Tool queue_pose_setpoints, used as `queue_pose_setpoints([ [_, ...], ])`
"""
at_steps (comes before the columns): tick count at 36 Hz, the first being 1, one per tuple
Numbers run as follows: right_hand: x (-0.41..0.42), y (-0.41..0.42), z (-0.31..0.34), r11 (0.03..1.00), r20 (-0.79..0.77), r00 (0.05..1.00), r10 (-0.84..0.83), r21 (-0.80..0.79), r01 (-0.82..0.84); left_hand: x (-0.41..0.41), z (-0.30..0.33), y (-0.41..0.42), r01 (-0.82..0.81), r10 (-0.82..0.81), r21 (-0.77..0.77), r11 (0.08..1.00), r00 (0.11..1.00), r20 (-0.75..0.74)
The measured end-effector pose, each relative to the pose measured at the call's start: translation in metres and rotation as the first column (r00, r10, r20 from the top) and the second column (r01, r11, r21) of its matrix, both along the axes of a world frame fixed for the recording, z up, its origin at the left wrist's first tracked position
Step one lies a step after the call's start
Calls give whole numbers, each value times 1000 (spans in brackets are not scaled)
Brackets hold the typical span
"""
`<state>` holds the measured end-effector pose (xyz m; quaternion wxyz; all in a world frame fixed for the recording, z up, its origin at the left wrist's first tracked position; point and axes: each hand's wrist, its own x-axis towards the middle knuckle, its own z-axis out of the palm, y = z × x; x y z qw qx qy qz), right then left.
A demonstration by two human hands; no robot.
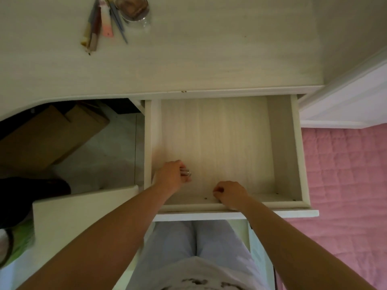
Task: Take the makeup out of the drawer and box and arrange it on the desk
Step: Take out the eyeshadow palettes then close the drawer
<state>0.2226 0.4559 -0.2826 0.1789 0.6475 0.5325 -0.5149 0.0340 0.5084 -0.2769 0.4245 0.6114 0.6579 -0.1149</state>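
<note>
The white drawer (280, 147) is pulled out under the desk (209, 49), and its bottom looks bare. My left hand (170, 174) is inside the drawer's near left corner, closed around a small silvery metal item (186, 172) whose tip pokes out of the fingers. My right hand (229, 192) rests at the inner front wall of the drawer with curled fingers, and nothing shows in it. On the desk at the far left lie several makeup pencils and brushes (98, 26) beside a glass jar (134, 9).
A cardboard box (48, 135) lies on the floor under the desk at left. A pink quilted bed (345, 174) borders the drawer on the right. A white panel (83, 208) stands left of my arm. My legs are below the drawer front.
</note>
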Motion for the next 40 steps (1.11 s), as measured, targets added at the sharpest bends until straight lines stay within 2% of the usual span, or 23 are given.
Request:
queue_pose_setpoints([
  [2,-2,-6,8,999,5,999,43,26,-43,-2,13,-3,-91,86,51,995,992,98],
  [4,-7,-11,17,996,1,997,72,58,-72,-5,25,-8,-200,188,29,979,955,230],
  [6,-12,-16,25,991,-19,996,90,101,-87,-10,35,-11,-264,241,38,964,923,300],
  [13,-34,-38,44,926,47,952,303,224,-305,-31,62,-15,-359,321,57,931,885,337],
  [18,-50,-40,51,927,114,949,295,208,-314,-46,75,-14,-453,410,39,890,837,363],
  [20,-61,-31,56,946,73,963,258,182,-267,-53,79,-13,-473,424,37,880,820,385],
  [23,-83,-7,72,971,-15,998,67,233,-62,-62,88,-8,-519,452,39,854,777,439],
  [28,-114,45,104,887,-77,996,-39,457,71,-72,107,16,-634,519,43,772,669,533],
  [32,-126,86,116,809,-244,961,-130,534,246,-77,117,48,-697,589,-28,716,583,559],
  [38,-138,158,121,762,-359,933,-9,602,239,-75,127,111,-712,615,-32,702,583,531],
  [40,-140,181,120,733,-339,939,56,653,192,-72,128,133,-716,618,-33,698,578,533],
])
